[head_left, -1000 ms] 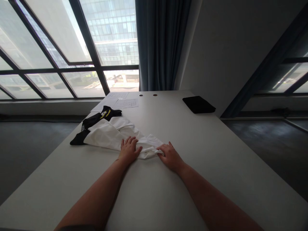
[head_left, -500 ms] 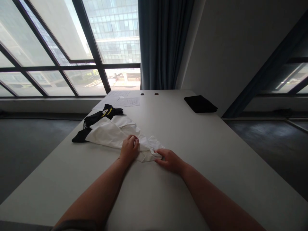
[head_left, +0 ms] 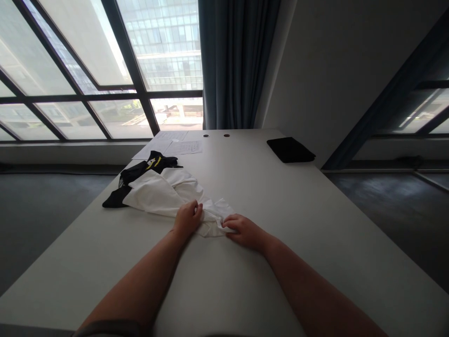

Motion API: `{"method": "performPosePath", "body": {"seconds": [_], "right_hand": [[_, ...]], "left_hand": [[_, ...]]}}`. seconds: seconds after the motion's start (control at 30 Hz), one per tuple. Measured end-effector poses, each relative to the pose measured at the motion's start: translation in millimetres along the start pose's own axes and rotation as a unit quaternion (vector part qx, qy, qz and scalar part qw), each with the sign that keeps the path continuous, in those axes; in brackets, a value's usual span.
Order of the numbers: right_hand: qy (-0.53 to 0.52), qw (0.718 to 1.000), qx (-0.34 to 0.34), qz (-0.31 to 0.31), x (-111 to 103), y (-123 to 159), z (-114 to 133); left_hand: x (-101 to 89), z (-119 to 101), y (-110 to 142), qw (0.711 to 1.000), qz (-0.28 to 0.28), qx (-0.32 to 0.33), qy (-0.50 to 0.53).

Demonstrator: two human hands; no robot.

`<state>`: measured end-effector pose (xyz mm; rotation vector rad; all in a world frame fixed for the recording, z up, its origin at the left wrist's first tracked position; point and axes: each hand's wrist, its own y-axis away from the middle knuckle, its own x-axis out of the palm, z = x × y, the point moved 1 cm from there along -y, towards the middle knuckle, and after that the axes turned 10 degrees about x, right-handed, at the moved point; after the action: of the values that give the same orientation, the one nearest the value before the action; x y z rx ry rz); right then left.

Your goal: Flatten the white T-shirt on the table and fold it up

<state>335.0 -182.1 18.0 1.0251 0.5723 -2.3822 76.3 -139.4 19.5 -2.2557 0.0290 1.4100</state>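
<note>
A crumpled white cloth garment (head_left: 157,189) lies on the white table, its narrower end pointing right, toward me. My left hand (head_left: 188,217) is closed on its near edge, fingers curled into the fabric. At the right end, my right hand (head_left: 242,229) pinches a gathered fold between thumb and fingers. Which part of the garment each hand holds I cannot make out. Black fabric with yellow markings (head_left: 152,163) sticks out behind and left of the white cloth; whether it is joined to it I cannot tell.
Sheets of paper (head_left: 184,147) lie at the table's far left. A folded black cloth-like item (head_left: 291,150) rests near the far right edge. Two round holes, one of them a dark cable hole (head_left: 227,135), sit at the back of the white table (head_left: 224,290). Behind hangs a blue curtain (head_left: 235,65).
My right hand's fingers have shifted slightly and curl more over the fold. My left fingers have closed a little tighter. The garment lies almost as before; the view has shifted slightly.
</note>
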Motion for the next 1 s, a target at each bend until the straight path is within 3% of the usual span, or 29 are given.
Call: {"method": "performPosePath", "body": {"seconds": [0.17, 0.3, 0.4, 0.5, 0.63, 0.77, 0.9, 1.0], "right_hand": [[0.089, 0.988, 0.120, -0.041, -16.6, 4.5, -20.9], [0.130, 0.959, 0.230, -0.101, -41.0, 9.8, -39.9], [0.169, 0.934, 0.285, -0.129, -57.0, 15.0, -50.9], [0.209, 0.898, 0.354, -0.156, -69.6, 21.6, -59.6], [0.243, 0.844, 0.443, -0.181, -80.5, 29.8, -70.0], [0.253, 0.836, 0.456, -0.168, -81.8, 30.6, -76.1], [0.250, 0.833, 0.461, -0.179, -79.2, 26.6, -75.4], [0.240, 0.856, 0.410, -0.204, -72.9, 22.7, -68.8]], "left_hand": [[-3.9, -1.4, 1.8, 0.996, 0.029, 0.076, 0.028], [-2.0, -10.2, 4.3, 0.984, 0.096, 0.144, 0.036], [-4.1, -13.2, 4.9, 0.980, 0.110, 0.167, 0.019], [-10.1, -5.1, 2.0, 0.985, 0.091, 0.144, -0.015], [-14.8, 12.7, -3.7, 0.994, 0.053, 0.037, -0.083], [-13.4, 11.4, -3.8, 0.990, 0.041, 0.007, -0.133], [-11.3, 1.1, -0.9, 0.990, 0.032, 0.056, -0.128], [-7.7, 1.9, -0.5, 0.989, 0.030, 0.083, -0.121]]}}
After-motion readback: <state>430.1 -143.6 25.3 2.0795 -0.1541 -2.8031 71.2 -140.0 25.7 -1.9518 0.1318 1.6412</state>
